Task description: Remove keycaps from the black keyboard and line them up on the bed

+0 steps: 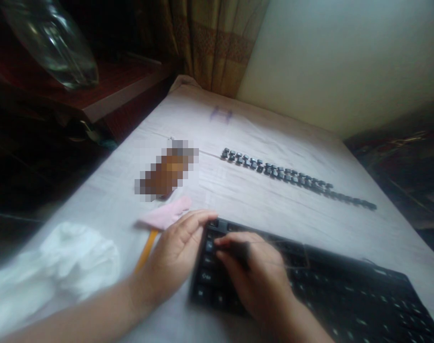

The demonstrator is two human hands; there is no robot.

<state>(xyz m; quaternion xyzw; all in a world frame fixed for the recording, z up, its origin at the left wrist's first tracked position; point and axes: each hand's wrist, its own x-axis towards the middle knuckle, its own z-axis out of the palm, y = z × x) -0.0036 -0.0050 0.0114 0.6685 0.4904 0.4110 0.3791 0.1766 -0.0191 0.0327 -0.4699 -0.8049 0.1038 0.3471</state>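
Note:
A black keyboard (345, 286) lies at a slant on the pale bedsheet. My left hand (177, 247) grips its left end, fingertips at the upper left corner. Over the leftmost keys, my right hand (263, 271) is closed in a pinch, thumb and forefinger tips together at a key. Something dark shows inside the right hand, too blurred to name. Beyond the keyboard, small dark keycaps (281, 174) stand in rows. Beside my left hand lie a pink cloth (166, 214) and a yellow-orange strip (147, 250), partly hidden by that hand.
A crumpled white cloth (81, 259) lies at the left. Farther up the sheet sits a blurred-out brown object (166, 171). At the far left, a clear glass vessel (55, 47) stands on a reddish wooden table (120, 90). A curtain (217, 43) and pale wall (327, 57) border the bed.

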